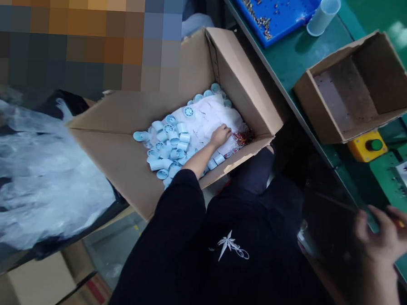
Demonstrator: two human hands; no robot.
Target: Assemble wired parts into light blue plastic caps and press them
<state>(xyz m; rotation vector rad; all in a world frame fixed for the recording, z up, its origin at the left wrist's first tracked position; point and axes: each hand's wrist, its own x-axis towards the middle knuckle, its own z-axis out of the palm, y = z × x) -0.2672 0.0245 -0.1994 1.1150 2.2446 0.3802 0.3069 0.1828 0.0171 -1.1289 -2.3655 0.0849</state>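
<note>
Left hand (pixel 221 135) is down inside the big box (pixel 101 154), fingers curled over the white sheet (pixel 205 118), right beside the red bits (pixel 241 138) in the box's near right corner. Left grip: fingers bent inward, can't tell if clamped on anything. Light-blue cups (pixel 167 162) lie loose at all angles, mostly piled on the left and near side of the sheet, a few more along the far edge; one sits on top of the sheet. Right hand (pixel 386 235) is out to the right by the near part of the green desk (pixel 283 61), motion-blurred; fingers look partly spread, can't tell whether that grip holds something. On the desk: blue tray (pixel 292 16) with small metal parts (pixel 264 26) at the far end, clear cup (pixel 324 15) at its right corner, small box (pixel 320 111) nearer, tilted, yellow switch box (pixel 367 145) just beside it. Plastic bags (pixel 45 176) heaped left of the big box.
</note>
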